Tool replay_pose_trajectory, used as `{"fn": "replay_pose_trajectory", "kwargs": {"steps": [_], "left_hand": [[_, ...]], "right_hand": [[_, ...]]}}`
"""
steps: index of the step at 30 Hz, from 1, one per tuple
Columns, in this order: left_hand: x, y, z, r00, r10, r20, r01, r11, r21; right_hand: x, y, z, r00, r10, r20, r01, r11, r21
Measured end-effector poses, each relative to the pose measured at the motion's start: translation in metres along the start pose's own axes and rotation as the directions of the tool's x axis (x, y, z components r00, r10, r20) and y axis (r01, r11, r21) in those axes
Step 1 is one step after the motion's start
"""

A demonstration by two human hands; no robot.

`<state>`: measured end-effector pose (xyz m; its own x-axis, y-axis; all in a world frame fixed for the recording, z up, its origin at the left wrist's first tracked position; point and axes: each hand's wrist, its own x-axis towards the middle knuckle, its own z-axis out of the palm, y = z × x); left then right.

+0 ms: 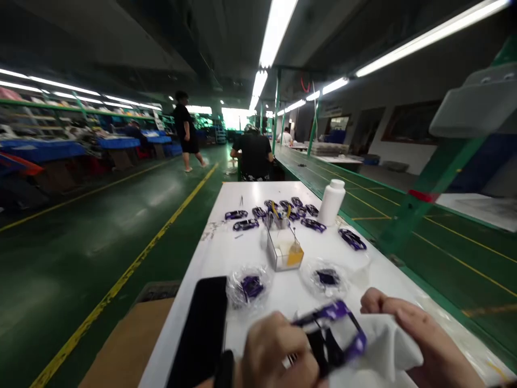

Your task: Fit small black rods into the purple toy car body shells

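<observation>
My left hand (278,353) is closed around a purple and black toy car body (333,331) low in the view. My right hand (420,339) grips a white cloth (388,345) pressed against the car body's right side. Both hands hover over the near end of a white table (226,253). Motion blurs the fingers a little.
Several purple car bodies (278,213) lie further up the table, beside a white bottle (332,202) and a clear box (285,250) with small tools. Two clear bags (250,285) hold purple parts. A black flat object (202,334) lies at left. People sit and walk ahead; a green conveyor (363,199) runs along the right.
</observation>
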<state>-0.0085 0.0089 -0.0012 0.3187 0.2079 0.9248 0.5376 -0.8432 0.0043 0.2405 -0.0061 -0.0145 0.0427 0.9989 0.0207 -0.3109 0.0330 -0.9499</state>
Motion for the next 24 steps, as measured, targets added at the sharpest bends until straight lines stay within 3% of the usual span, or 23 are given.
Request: {"fn": "replay_pose_trajectory", "kwargs": {"steps": [4, 7, 9, 11, 13, 15, 18, 20, 21, 22, 24], "left_hand": [[0.007, -0.014, 0.002, 0.998, -0.054, 0.029, 0.057, 0.993, -0.101], [0.009, -0.019, 0.004, 0.997, -0.016, 0.071, 0.023, 0.994, -0.104], [0.008, -0.019, 0.005, 0.994, 0.027, 0.107, -0.017, 0.995, -0.095], [0.007, -0.017, 0.006, 0.989, 0.052, 0.140, -0.041, 0.996, -0.084], [0.007, -0.015, 0.006, 0.984, 0.057, 0.169, -0.047, 0.997, -0.065], [0.009, -0.014, 0.006, 0.979, 0.042, 0.197, -0.032, 0.998, -0.055], [0.010, -0.011, 0.006, 0.971, 0.000, 0.241, 0.020, 0.996, -0.082], [0.010, -0.010, 0.006, 0.965, -0.022, 0.260, 0.050, 0.994, -0.102], [0.010, -0.009, 0.006, 0.965, -0.022, 0.260, 0.051, 0.993, -0.107], [0.009, -0.009, 0.006, 0.965, -0.016, 0.261, 0.045, 0.993, -0.107], [0.008, -0.008, 0.007, 0.965, 0.011, 0.262, 0.015, 0.995, -0.097]], "right_hand": [[-0.022, -0.010, 0.017, 0.984, -0.175, -0.022, 0.177, 0.980, 0.095], [-0.025, -0.004, 0.037, 0.936, -0.352, -0.009, 0.348, 0.928, -0.137], [-0.024, 0.003, 0.049, 0.847, -0.530, 0.048, 0.501, 0.764, -0.406], [-0.023, 0.009, 0.058, 0.699, -0.695, 0.171, 0.629, 0.483, -0.610], [-0.020, 0.014, 0.061, 0.562, -0.776, 0.285, 0.669, 0.224, -0.709], [-0.019, 0.018, 0.060, 0.511, -0.776, 0.370, 0.647, 0.064, -0.759], [-0.016, 0.020, 0.054, 0.498, -0.738, 0.456, 0.616, -0.068, -0.785], [-0.015, 0.019, 0.052, 0.497, -0.729, 0.472, 0.614, -0.089, -0.784], [-0.015, 0.018, 0.052, 0.509, -0.728, 0.459, 0.622, -0.057, -0.781], [-0.015, 0.018, 0.054, 0.537, -0.729, 0.424, 0.633, 0.016, -0.774], [-0.015, 0.018, 0.059, 0.647, -0.701, 0.299, 0.636, 0.280, -0.719]]}}
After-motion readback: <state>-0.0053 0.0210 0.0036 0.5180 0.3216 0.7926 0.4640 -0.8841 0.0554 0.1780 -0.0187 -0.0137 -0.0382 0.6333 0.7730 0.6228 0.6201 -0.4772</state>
